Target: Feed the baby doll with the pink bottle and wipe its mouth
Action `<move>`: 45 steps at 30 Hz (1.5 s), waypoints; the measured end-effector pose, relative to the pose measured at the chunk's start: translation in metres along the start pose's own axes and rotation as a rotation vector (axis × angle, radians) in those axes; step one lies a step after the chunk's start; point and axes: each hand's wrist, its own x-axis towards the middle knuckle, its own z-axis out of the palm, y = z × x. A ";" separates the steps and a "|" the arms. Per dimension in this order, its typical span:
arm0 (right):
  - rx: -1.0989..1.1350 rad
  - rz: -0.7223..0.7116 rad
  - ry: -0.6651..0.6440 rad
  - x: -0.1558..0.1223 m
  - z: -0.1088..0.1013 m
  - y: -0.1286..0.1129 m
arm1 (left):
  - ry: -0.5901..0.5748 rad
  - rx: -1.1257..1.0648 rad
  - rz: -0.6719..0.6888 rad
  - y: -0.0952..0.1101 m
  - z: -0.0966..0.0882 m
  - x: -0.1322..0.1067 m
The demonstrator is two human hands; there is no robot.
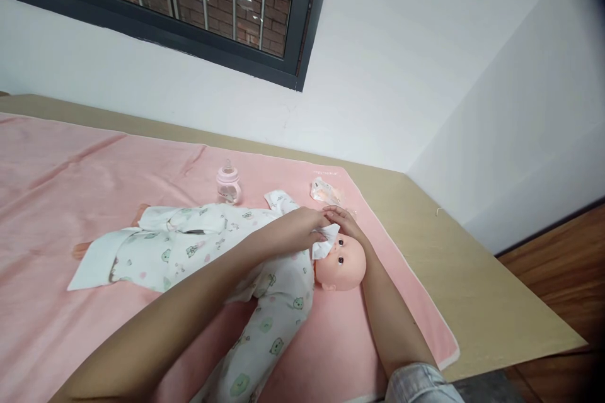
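Observation:
A baby doll (343,264) in a white patterned sleepsuit (198,239) lies on its back on a pink blanket (70,176), head to the right. My left hand (302,227) pinches a white wipe (326,242) against the doll's face. My right hand (345,221) rests on the top of the doll's head, fingers curved over it and touching the wipe's upper edge.
A small pink baby bottle (228,184) stands on the blanket behind the doll. A crumpled clear wrapper (326,192) lies near the blanket's far right corner. The blanket covers a tan table (472,277) against a white wall; wooden floor shows at right.

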 end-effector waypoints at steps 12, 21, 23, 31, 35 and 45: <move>-0.019 0.002 -0.008 -0.001 0.001 -0.003 | -0.048 0.017 0.008 0.006 -0.007 -0.003; -0.003 -0.020 -0.026 0.003 -0.005 0.005 | -0.129 -0.023 -0.017 0.008 -0.020 -0.008; 0.005 -0.021 -0.033 0.004 -0.006 0.007 | -0.148 -0.049 -0.024 0.010 -0.019 -0.008; 0.004 -0.019 -0.026 0.004 -0.007 0.007 | -0.150 0.016 -0.136 0.018 -0.013 -0.007; -0.001 -0.010 -0.022 0.003 -0.006 0.006 | -0.130 0.037 -0.149 0.019 -0.013 -0.006; 0.003 0.010 -0.006 0.001 -0.002 0.001 | -0.078 0.069 -0.130 0.014 -0.006 -0.005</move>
